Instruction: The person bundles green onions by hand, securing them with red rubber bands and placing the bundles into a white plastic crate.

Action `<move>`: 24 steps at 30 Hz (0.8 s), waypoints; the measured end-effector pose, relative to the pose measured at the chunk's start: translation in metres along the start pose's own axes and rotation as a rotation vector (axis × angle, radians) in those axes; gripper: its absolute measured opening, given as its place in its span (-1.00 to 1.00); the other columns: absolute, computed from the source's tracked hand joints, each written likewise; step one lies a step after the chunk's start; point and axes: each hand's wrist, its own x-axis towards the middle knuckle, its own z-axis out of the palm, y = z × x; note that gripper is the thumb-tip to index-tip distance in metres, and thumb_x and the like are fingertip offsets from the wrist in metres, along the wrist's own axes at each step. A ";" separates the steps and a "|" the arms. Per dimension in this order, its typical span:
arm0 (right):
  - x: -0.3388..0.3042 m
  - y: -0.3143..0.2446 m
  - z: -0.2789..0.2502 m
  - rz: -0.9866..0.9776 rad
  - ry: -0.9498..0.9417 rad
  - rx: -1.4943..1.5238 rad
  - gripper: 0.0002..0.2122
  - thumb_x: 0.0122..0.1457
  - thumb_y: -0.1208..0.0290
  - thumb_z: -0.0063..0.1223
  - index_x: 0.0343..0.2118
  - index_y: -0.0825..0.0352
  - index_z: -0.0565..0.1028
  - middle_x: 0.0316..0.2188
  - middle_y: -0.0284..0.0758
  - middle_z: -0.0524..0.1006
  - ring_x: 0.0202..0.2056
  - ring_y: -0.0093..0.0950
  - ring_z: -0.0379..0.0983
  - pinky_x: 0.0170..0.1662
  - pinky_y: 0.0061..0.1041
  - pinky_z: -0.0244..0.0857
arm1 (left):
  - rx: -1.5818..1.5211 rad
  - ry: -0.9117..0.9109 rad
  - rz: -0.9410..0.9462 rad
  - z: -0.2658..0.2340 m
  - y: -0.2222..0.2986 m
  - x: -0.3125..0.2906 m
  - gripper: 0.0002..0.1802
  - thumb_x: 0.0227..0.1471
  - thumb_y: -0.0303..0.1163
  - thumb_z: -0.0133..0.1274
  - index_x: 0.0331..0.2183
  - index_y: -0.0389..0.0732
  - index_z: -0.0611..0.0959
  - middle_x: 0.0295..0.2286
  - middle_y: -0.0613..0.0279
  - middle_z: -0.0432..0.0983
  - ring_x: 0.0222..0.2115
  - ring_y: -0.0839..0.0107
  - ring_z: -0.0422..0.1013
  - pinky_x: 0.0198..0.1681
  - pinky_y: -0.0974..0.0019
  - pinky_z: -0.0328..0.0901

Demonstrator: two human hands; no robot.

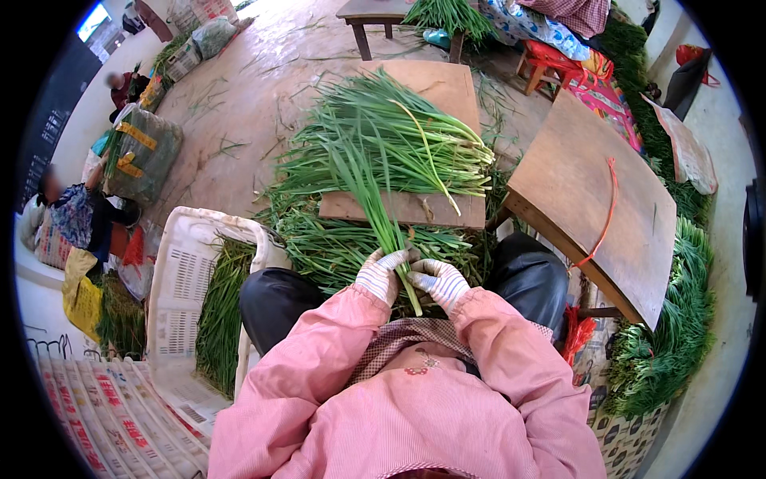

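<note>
My left hand (378, 275), in a striped, soiled glove, is closed around the stems of a small bunch of garlic chives (365, 184). The leaves fan out away from me and the pale stem ends point toward my lap. Close beside it, my right hand (438, 281), gloved alike, is closed with its fingertips against the same stems; whether it pinches anything small is hidden. Beyond my hands a thick heap of chives (399, 132) lies across a low wooden bench (439, 211), roots to the right. One yellowish stalk (419, 132) rests on top.
Loose greens (335, 255) cover the floor between my knees. A white plastic crate (177, 279) with greens stands left. At right is a wooden table (598, 180) bearing a red strip (613, 199), with more greens (666, 343) along the wall. People sit at far left.
</note>
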 end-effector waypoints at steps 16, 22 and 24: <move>0.007 -0.003 0.006 -0.077 0.189 -0.955 -0.70 -0.18 0.26 0.12 -0.38 0.33 0.51 -0.45 -0.14 0.54 -0.38 -0.28 0.49 -0.26 -0.43 0.35 | 0.140 0.114 0.802 0.008 0.095 -0.027 -0.79 -0.05 -0.47 0.10 -0.29 -0.13 0.49 -0.35 0.20 0.43 -0.28 0.29 0.40 -0.11 0.21 0.34; -0.037 -0.041 -0.024 -0.040 0.009 -1.362 -0.61 0.05 0.04 -0.05 -0.30 0.31 0.49 -0.35 -0.04 0.49 -0.25 -0.11 0.42 -0.17 -0.29 0.29 | 0.126 0.146 1.114 0.055 0.188 -0.084 -0.68 -0.06 -0.33 0.12 -0.20 -0.06 0.48 -0.43 0.28 0.40 -0.46 0.44 0.32 -0.41 0.30 0.27; -0.030 -0.051 -0.048 -0.316 0.379 -1.259 -0.70 0.06 0.16 -0.02 -0.41 0.36 0.49 -0.45 -0.04 0.49 -0.35 -0.11 0.45 -0.26 -0.30 0.33 | -0.021 0.121 0.949 0.043 0.197 -0.074 -0.83 -0.09 -0.26 0.15 -0.45 -0.07 0.51 -0.74 0.46 0.21 -0.78 0.59 0.08 -0.73 0.41 0.00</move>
